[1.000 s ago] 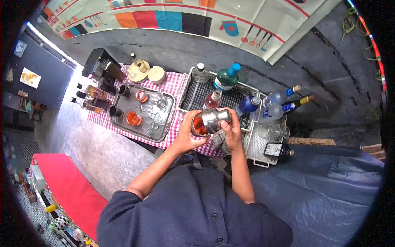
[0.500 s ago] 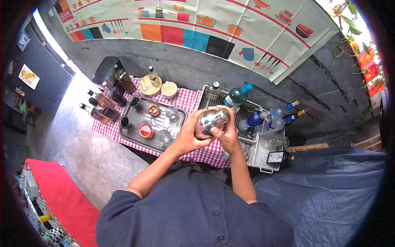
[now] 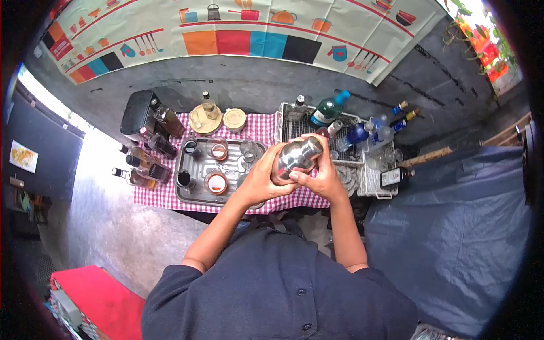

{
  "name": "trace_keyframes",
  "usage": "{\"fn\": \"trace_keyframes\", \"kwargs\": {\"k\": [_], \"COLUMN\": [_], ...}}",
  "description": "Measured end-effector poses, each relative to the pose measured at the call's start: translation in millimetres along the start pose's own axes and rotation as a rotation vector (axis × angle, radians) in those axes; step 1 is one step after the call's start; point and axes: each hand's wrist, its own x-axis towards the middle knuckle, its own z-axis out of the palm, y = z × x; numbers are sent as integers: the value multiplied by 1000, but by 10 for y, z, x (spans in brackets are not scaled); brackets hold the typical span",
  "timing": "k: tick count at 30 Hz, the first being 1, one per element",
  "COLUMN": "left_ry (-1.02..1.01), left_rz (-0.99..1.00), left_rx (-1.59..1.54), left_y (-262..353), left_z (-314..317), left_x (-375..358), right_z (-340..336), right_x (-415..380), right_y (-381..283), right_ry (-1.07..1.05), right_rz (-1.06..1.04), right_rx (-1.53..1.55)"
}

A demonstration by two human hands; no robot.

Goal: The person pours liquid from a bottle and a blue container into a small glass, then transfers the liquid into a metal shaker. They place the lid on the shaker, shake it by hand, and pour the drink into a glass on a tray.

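Observation:
A shiny metal cocktail shaker [image 3: 294, 161] is held tilted between both hands, its capped top leaning up to the right. My left hand [image 3: 265, 180] wraps round its left side and lower body. My right hand [image 3: 324, 177] grips the right side, fingers behind the cap and thumb across the front. Below and left of the shaker, a grey tray [image 3: 198, 199] carries several glasses. Among them are a glass of red-orange drink [image 3: 216, 183], a second one [image 3: 219, 149] behind it, and a dark glass [image 3: 183, 179].
Several bottles [image 3: 148, 170] stand at the table's left end beside a black container [image 3: 136, 113]. White wire baskets [image 3: 371, 190] on the right hold a green bottle [image 3: 327, 110], a blue bottle [image 3: 354, 135] and glasses. A checkered cloth [image 3: 164, 198] covers the table.
My view has shifted, so the table and tray sit differently in the frame. Both hands still hold the shaker, which has changed its tilt only slightly.

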Motion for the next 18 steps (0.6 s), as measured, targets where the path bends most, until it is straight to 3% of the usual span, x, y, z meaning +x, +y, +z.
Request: {"fn": "trace_keyframes", "kwargs": {"k": [10,11,14,15,18], "left_ry": [-235,-293,-335,-333,-397], "left_rz": [-26,-97,-133,-191,-193], "left_rx": [-343,-385,-475,-649,-660], "left_y": [-78,-42,8,68,48], "left_z": [-133,-144,-91,-42,49], "left_x": [-5,28,96,120,176], "right_z": [160,129,49,6,-129], "right_x": [-204,-211,-217,-208,-229], "right_y": [-240,-215,-259,-366,-407], "right_ry": [114,126,121,91,51], "right_rz": [84,51,37,19,-9], "right_rx": [-23,-75,-68,-136,-124]}}
